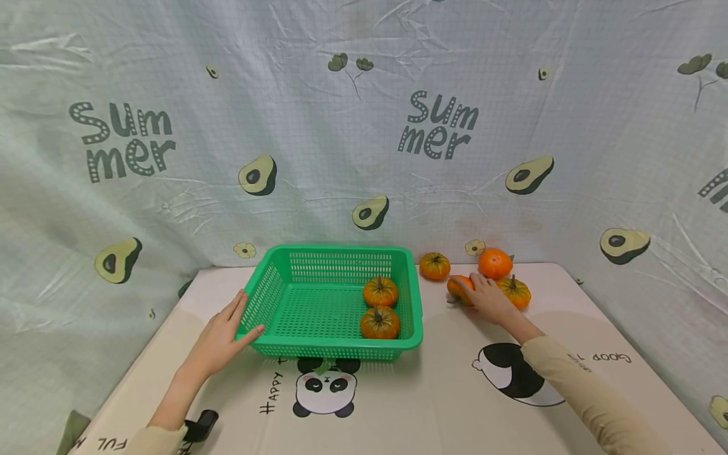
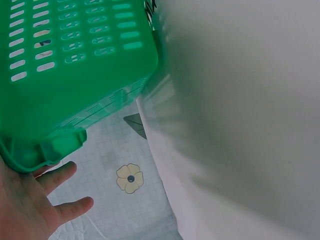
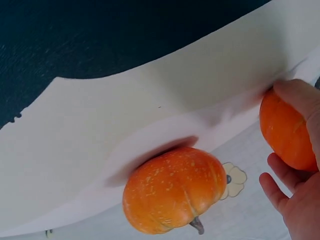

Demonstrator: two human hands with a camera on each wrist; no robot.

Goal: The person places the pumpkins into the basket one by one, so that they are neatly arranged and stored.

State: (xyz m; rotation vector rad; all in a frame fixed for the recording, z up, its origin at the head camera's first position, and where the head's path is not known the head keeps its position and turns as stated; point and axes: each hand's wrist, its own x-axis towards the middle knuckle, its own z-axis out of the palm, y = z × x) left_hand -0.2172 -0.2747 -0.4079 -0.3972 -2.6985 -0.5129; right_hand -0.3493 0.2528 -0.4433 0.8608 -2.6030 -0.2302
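A green plastic basket (image 1: pixel 335 351) stands on the table with two small pumpkins (image 1: pixel 380 291) along its right side. My left hand (image 1: pixel 218 338) rests on the basket's near left corner, fingers straight along the outside and thumb over the front rim. In the left wrist view, the fingers stretch out beneath the basket's lip (image 2: pixel 62 145). Right of the basket, my right hand (image 1: pixel 490 299) grips a small orange pumpkin (image 1: pixel 458 286) between thumb and fingers. The right wrist view shows this held pumpkin (image 3: pixel 286 132) partly hidden by the hand, beside another pumpkin (image 3: pixel 175 192) with a short stem.
Close around the right hand lie a striped pumpkin (image 1: pixel 435 266), a smooth orange fruit-like one (image 1: pixel 495 263) and a yellow-orange pumpkin (image 1: pixel 515 292). A printed curtain (image 1: pixel 318 139) hangs behind the table. A black object (image 1: pixel 201 425) lies by the left forearm.
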